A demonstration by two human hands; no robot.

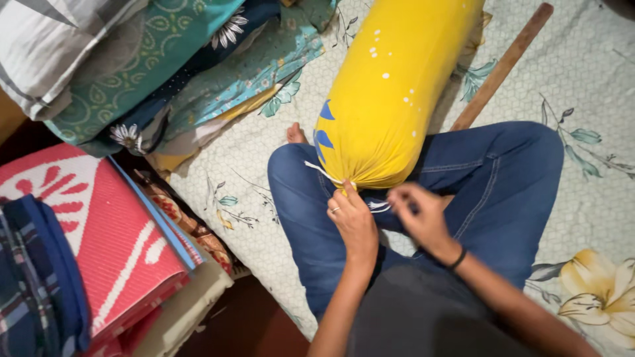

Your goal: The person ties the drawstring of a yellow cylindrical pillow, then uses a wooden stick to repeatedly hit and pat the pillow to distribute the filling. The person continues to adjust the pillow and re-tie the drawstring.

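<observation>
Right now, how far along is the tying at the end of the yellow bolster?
Done: the yellow cover is pulled over the bolster and its end is gathered into a bunch above the lap. In hand: the left hand pinches the gathered end while the right hand works the white drawstring. Left: no finished knot shows, and one string end hangs loose.

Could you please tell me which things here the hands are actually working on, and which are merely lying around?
In hand:
- yellow bolster, resting across the lap
- white drawstring at its gathered end
- left hand and right hand, both at that end

Lying about:
- wooden stick on the floral bedsheet
- pile of folded fabrics
- red and white mat
</observation>
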